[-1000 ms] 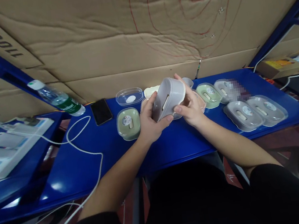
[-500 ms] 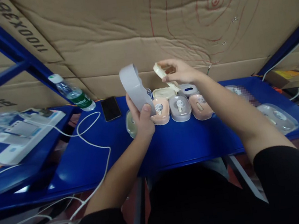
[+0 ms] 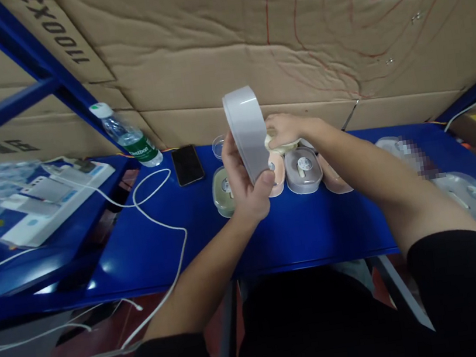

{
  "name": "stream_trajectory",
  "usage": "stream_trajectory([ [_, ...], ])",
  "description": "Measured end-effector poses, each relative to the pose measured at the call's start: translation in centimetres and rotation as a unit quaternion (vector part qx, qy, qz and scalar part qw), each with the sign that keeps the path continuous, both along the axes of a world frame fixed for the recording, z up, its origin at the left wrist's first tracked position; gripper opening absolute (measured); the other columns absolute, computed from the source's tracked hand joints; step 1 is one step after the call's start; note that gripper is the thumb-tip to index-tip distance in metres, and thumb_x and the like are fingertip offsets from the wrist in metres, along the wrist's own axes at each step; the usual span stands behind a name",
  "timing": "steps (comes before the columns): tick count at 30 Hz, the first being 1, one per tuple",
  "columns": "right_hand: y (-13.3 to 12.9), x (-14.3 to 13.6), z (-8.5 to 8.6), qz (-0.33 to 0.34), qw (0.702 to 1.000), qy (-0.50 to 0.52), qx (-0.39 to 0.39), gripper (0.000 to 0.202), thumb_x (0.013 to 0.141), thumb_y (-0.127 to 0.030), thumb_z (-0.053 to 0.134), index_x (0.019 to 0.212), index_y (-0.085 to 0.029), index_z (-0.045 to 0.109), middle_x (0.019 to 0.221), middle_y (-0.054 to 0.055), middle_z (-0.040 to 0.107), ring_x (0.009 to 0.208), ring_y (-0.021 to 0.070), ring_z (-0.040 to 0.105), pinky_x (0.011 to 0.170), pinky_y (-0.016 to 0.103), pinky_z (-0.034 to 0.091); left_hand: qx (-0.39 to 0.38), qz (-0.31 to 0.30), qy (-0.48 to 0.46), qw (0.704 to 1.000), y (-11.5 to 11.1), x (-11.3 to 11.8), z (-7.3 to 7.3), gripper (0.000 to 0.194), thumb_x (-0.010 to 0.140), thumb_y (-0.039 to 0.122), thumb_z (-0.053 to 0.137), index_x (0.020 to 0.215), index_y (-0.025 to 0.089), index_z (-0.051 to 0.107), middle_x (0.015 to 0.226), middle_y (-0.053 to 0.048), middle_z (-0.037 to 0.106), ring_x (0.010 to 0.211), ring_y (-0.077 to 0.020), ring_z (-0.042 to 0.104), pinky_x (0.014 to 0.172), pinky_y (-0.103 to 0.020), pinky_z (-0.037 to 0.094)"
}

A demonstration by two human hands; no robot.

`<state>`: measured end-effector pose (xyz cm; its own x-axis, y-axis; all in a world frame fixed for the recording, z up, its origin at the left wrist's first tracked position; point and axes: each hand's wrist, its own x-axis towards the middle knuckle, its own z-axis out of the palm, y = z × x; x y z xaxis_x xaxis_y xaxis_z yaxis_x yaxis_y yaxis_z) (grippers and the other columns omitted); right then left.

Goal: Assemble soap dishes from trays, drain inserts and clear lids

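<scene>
We see creased cardboard (image 3: 184, 50) with red curved lines behind a glossy blue table (image 3: 150, 244); blue metal bars (image 3: 32, 104) flank it; reddish floor (image 3: 127, 321) shows below.

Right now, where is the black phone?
In the head view, the phone lies left of centre on the blue table, between the bottle and the green box.

The left hand (image 3: 246, 188) grips a pale tub (image 3: 248, 130) stood on edge, above and left of the grey box (image 3: 304, 175) on the blue bench (image 3: 143, 260). Behind that box, the right hand (image 3: 287, 128) touches something cream (image 3: 287, 147). Left of the box lie a peach box (image 3: 281, 177), a green box (image 3: 223, 195), a phone (image 3: 188, 165) and a bottle (image 3: 140, 147); right of it, a pink box (image 3: 335, 178), partly hidden by the forearm.
</scene>
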<state>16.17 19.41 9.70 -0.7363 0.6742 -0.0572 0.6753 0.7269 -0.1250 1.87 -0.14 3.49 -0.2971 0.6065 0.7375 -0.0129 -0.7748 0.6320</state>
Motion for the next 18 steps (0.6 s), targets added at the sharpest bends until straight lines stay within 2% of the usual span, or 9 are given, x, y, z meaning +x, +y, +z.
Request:
stream_trajectory([
  [4, -0.6, -0.1, 0.5, -0.001, 1.0, -0.016, 0.014, 0.071, 0.084, -0.045, 0.08, 0.153, -0.028, 0.071, 0.156, 0.014, 0.068, 0.141, 0.0416, 0.062, 0.115, 0.054, 0.048, -0.004, -0.01, -0.018, 1.0, -0.1, 0.1, -0.1, 0.091, 0.089, 0.094, 0.066, 0.157, 0.038, 0.048, 0.136, -0.008, 0.065, 0.125, -0.033, 0.069, 0.108, -0.05, 0.056],
  [7, -1.1, 0.5, 0.9, 0.018, 0.999, -0.013, 0.044, 0.069, 0.086, -0.05, 0.077, 0.151, -0.027, 0.073, 0.16, 0.011, 0.066, 0.146, 0.0425, 0.059, 0.12, 0.056, 0.041, 0.013, -0.022, -0.033, 0.999, -0.1, 0.1, -0.4, 0.079, 0.094, 0.086, 0.068, 0.153, 0.036, 0.053, 0.121, -0.007, 0.067, 0.11, -0.0286, 0.072, 0.1, -0.045, 0.058],
  [9, -1.1, 1.2, 1.1, 0.034, 0.998, 0.003, 0.059, 0.061, 0.09, -0.048, 0.073, 0.146, -0.025, 0.077, 0.16, 0.01, 0.067, 0.148, 0.0406, 0.058, 0.121, 0.054, 0.039, 0.025, -0.027, -0.028, 0.999, 0.0, 0.0, -0.4, 0.077, 0.095, 0.083, 0.07, 0.153, 0.035, 0.053, 0.122, -0.006, 0.066, 0.108, -0.0269, 0.071, 0.098, -0.042, 0.059],
  [13, -0.8, 2.9, 0.8, 0.052, 0.995, 0.029, 0.077, 0.043, 0.097, -0.038, 0.066, 0.131, -0.021, 0.084, 0.146, 0.012, 0.077, 0.136, 0.0361, 0.068, 0.114, 0.049, 0.047, 0.031, -0.023, -0.009, 0.999, 0.0, -0.1, -0.2, 0.083, 0.094, 0.084, 0.07, 0.158, 0.036, 0.049, 0.134, -0.007, 0.065, 0.115, -0.028, 0.07, 0.102, -0.045, 0.059],
  [18, -0.6, 5.1, 0.4, 0.044, 0.997, 0.027, 0.063, 0.041, 0.1, -0.034, 0.063, 0.132, -0.019, 0.084, 0.139, 0.012, 0.081, 0.125, 0.0327, 0.074, 0.108, 0.044, 0.053, 0.027, -0.006, 0.018, 0.999, -0.1, -0.3, 0.0, 0.084, 0.095, 0.081, 0.071, 0.163, 0.038, 0.045, 0.146, -0.01, 0.062, 0.122, -0.0312, 0.069, 0.103, -0.048, 0.06],
])
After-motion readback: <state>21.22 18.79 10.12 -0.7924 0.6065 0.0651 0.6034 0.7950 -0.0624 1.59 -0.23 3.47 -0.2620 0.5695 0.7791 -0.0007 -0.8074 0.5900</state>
